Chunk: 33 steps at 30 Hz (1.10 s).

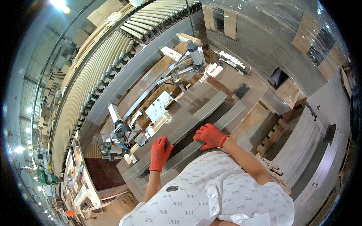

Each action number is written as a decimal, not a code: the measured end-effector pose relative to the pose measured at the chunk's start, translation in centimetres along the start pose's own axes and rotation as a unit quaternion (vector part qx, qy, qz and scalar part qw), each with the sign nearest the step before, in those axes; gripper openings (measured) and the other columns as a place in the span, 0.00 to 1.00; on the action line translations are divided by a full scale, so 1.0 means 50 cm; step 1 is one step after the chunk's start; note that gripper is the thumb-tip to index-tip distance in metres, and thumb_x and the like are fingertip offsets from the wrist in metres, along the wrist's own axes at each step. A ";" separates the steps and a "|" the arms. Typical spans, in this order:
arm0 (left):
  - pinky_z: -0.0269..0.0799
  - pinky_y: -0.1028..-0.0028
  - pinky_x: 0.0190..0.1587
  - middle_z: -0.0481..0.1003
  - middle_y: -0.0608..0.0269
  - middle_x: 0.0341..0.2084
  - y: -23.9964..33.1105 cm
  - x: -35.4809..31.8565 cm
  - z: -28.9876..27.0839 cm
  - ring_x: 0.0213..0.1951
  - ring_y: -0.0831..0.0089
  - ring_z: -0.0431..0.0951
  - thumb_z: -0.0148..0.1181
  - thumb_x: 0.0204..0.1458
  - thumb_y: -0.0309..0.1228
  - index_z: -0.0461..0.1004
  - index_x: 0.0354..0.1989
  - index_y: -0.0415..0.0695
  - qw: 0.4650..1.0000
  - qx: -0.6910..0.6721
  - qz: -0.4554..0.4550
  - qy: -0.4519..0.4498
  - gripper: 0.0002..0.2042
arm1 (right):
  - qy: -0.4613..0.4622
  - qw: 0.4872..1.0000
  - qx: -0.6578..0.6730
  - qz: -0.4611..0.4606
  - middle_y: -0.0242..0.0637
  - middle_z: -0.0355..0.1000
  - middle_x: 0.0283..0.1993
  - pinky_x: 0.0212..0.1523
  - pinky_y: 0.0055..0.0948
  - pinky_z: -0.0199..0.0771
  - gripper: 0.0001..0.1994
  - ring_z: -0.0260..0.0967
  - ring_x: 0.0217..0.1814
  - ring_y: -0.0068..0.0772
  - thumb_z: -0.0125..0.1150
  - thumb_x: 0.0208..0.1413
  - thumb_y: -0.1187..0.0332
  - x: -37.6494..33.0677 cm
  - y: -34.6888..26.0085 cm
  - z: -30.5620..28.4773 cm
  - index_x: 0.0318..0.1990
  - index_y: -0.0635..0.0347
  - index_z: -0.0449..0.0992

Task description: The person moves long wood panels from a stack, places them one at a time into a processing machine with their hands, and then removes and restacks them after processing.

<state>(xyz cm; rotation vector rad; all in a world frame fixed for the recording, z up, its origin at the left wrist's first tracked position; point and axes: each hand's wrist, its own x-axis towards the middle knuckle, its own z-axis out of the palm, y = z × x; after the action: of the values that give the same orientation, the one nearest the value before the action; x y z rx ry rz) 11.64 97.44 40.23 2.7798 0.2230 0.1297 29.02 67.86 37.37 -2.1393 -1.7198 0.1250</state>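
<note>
My left grip (160, 153) rests unclenched at the far strip (198, 115), my right grip (211, 136), its hold unclear, at the near strip (228, 119); steadying both evenly on the bench (256, 83) seems wise.

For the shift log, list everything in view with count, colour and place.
long flat boards: two, grey-brown, under the hands
flat worktop: one, brown-grey, centre
upright cylindrical machine part: one, grey and black, beyond the boards
flat rectangular plate: one, white, centre
roller conveyor: many rollers, cream and grey, upper left
film-wrapped stack: layers uncountable, grey-brown, upper right
boxy machine: one, green, far left
round object: one, orange, lower left
ceiling lights: several, white, left
smaller clutter: too small to count
patterned shirt: one, white, bottom
left hand: one, red-gloved, centre
right hand: one, red-gloved, right of it
</note>
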 end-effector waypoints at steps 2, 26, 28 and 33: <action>0.70 0.54 0.62 0.78 0.56 0.57 -0.021 -0.024 0.027 0.60 0.50 0.75 0.73 0.57 0.41 0.75 0.62 0.44 1.000 0.015 -0.005 0.003 0.27 | 0.008 1.000 0.008 -0.009 0.31 0.76 0.52 0.57 0.44 0.72 0.31 0.74 0.58 0.38 0.80 0.44 0.46 0.000 0.002 0.002 0.54 0.46 0.78; 0.79 0.54 0.48 0.80 0.53 0.48 -0.120 0.161 0.014 0.50 0.49 0.82 0.71 0.59 0.48 0.76 0.57 0.44 0.998 0.013 0.027 0.050 0.25 | 0.228 0.971 -0.009 0.066 0.32 0.78 0.59 0.77 0.55 0.57 0.23 0.70 0.66 0.40 0.70 0.57 0.49 0.083 0.045 -0.048 0.58 0.44 0.80; 0.75 0.52 0.55 0.80 0.54 0.52 -0.173 0.184 0.043 0.56 0.51 0.79 0.71 0.58 0.50 0.76 0.59 0.47 0.999 0.026 -0.033 0.016 0.26 | 0.183 0.981 -0.003 0.070 0.33 0.78 0.59 0.76 0.55 0.57 0.23 0.70 0.66 0.40 0.70 0.58 0.49 0.064 0.039 -0.019 0.59 0.44 0.80; 0.62 0.49 0.66 0.76 0.59 0.60 -0.214 0.222 0.083 0.65 0.56 0.71 0.72 0.55 0.51 0.78 0.60 0.49 0.985 0.128 0.029 0.116 0.28 | 0.179 0.978 0.040 0.094 0.31 0.79 0.56 0.74 0.54 0.59 0.22 0.72 0.63 0.40 0.71 0.57 0.50 0.013 0.032 0.015 0.57 0.45 0.82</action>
<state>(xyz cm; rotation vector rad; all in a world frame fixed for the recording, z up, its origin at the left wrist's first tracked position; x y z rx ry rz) 21.55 107.85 33.34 3.0252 0.2294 0.4737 30.43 68.36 36.22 -2.1077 -1.2871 -0.1311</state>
